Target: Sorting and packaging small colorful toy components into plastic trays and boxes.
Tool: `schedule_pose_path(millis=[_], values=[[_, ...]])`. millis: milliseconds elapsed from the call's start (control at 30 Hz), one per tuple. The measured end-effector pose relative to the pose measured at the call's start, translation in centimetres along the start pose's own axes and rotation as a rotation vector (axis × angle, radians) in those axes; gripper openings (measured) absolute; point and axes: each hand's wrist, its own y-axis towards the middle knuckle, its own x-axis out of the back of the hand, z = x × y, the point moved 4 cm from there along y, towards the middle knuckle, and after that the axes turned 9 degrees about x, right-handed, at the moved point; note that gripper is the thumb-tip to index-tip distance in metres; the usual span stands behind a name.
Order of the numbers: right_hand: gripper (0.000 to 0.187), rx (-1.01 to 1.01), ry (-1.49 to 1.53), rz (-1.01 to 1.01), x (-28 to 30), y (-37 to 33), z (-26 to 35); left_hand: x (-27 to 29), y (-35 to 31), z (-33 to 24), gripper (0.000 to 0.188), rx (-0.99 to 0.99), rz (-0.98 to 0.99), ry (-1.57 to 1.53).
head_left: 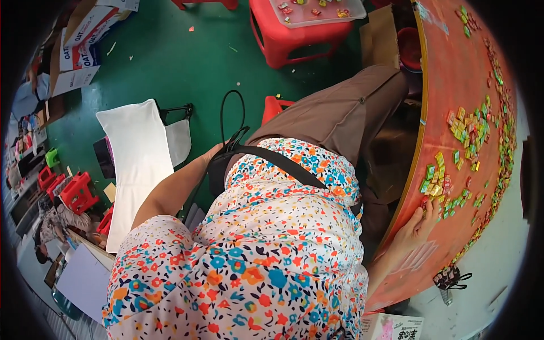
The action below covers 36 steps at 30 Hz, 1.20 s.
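My right hand (420, 222) rests on the red-orange tabletop (391, 238) with its fingers stretched out. Its fingertips are at the near edge of a loose group of small wrapped candies (435, 180) in green, yellow and red. Whether a red piece by the fingertips is touched, I cannot make out. By my waist, my left hand (217, 149) is beside a black waist bag (219, 170) with a strap and a looped black cord (233, 93). The bag and cord hide most of its fingers.
More candies (473, 133) lie scattered along the table. A red stool (303, 37) bears a clear tray (317, 20) of candies. White cloth (136, 153) hangs at my left. Cartons (79, 51) stand on the green floor (175, 51).
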Motion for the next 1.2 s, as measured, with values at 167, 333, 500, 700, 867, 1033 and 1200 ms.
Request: schedule_pose_path(millis=[167, 333, 500, 700, 867, 1033, 1200], values=[[0.024, -0.062, 0.019, -0.044, 0.5, -0.3, -0.4, 4.9, 5.9, 4.6, 0.034, 0.211, 0.21, -0.222], [0.028, -0.066, 0.023, -0.05, -0.1, -0.1, 0.6, 18.3, 5.2, 5.2, 0.045, 0.434, 0.011, 0.218], [0.026, -0.235, 0.24, -0.204, 2.3, -1.2, 0.8, 18.3, 8.7, -12.4, 0.023, -0.516, -0.404, 0.839], [0.027, -0.282, 0.253, -0.222, 2.5, -2.5, 1.1, -18.7, -7.3, -30.6, 0.021, -1.152, -0.269, 0.783], [0.03, -0.321, 0.035, -0.221, 2.3, -0.6, 1.1, -36.5, -12.0, -26.6, 0.042, -1.584, 0.143, 1.353], [0.026, -0.328, 0.021, -0.146, 1.6, -0.5, 0.7, -40.7, -11.3, -24.5, 0.045, -1.805, 0.182, 1.504], [0.025, -0.249, -0.025, -0.192, 2.2, -0.4, 1.0, -40.2, -10.5, -24.1, 0.029, -1.698, 0.2, 1.456]])
